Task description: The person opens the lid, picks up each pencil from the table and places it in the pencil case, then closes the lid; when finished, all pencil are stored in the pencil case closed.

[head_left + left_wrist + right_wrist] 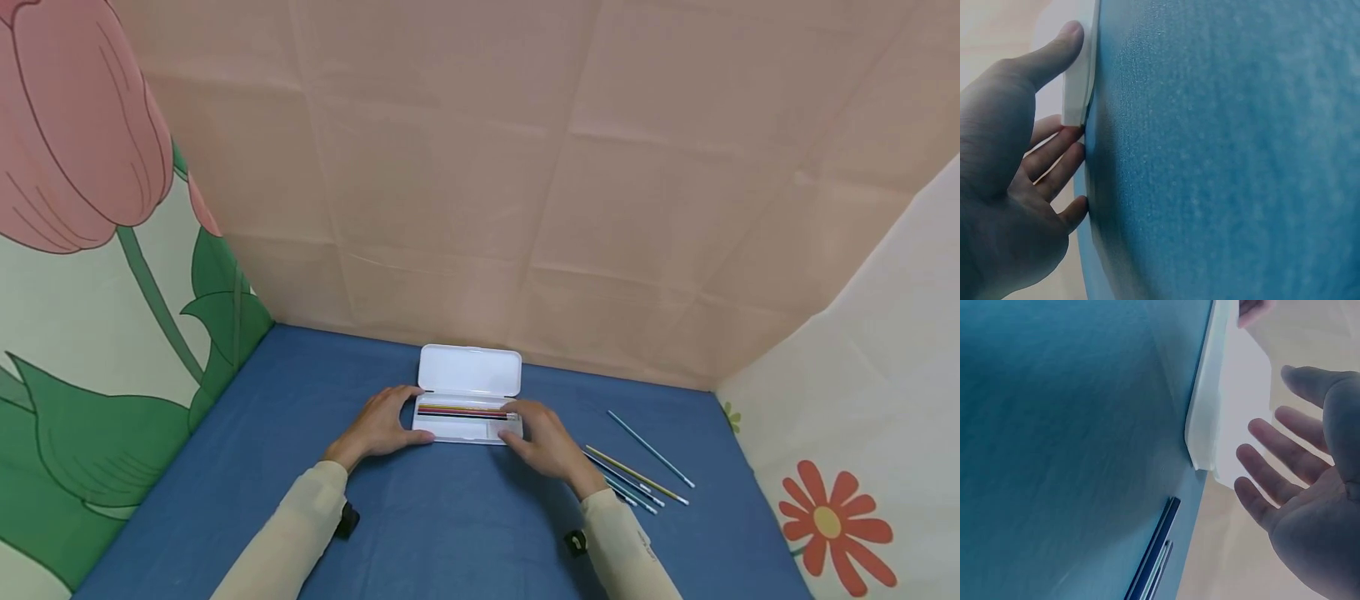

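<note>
A white pencil case [457, 430] lies on the blue cloth with its hinged lid [470, 370] raised at the back. Several coloured pencils [457, 411], among them yellow, red and black ones, lie lengthwise inside. My left hand [378, 423] holds the case's left end, the thumb on the front wall and the fingers around the far side; the left wrist view shows this thumb [1063, 53] against the white side. Over the right end is my right hand [546, 442], fingers spread and relaxed, gripping nothing in the right wrist view.
Several loose pencils lie right of the case, beside my right forearm: a yellow one [637, 476], a light blue one [651, 448] farther back, and dark ones [1157, 550]. A beige cloth wall [480, 208] rises behind; patterned cloths hang at both sides.
</note>
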